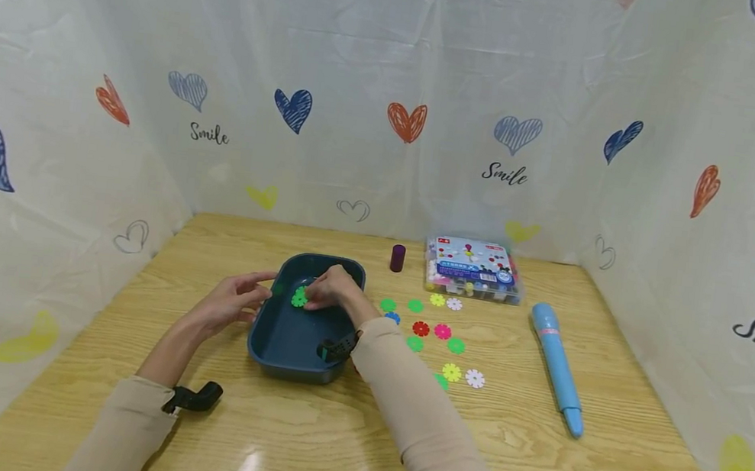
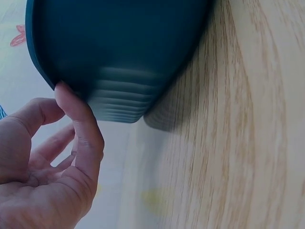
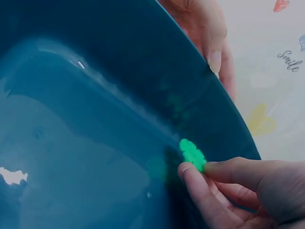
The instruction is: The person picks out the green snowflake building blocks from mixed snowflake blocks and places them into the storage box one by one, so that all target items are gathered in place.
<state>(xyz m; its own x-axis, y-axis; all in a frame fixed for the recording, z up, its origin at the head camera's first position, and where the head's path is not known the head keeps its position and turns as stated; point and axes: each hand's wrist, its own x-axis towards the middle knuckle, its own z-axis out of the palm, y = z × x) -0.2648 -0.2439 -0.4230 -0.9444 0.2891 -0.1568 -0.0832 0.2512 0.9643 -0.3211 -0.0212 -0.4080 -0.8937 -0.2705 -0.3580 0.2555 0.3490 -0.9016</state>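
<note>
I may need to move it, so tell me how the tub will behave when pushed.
The tub likely slides rather than tips, being low and broad. Its thin rim suggests it's light; its glossy inside looks slightly slippery.

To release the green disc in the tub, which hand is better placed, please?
Probably the right hand: it pinches the green disc inside the tub, while the left hand only touches the tub's outer edge.
</note>
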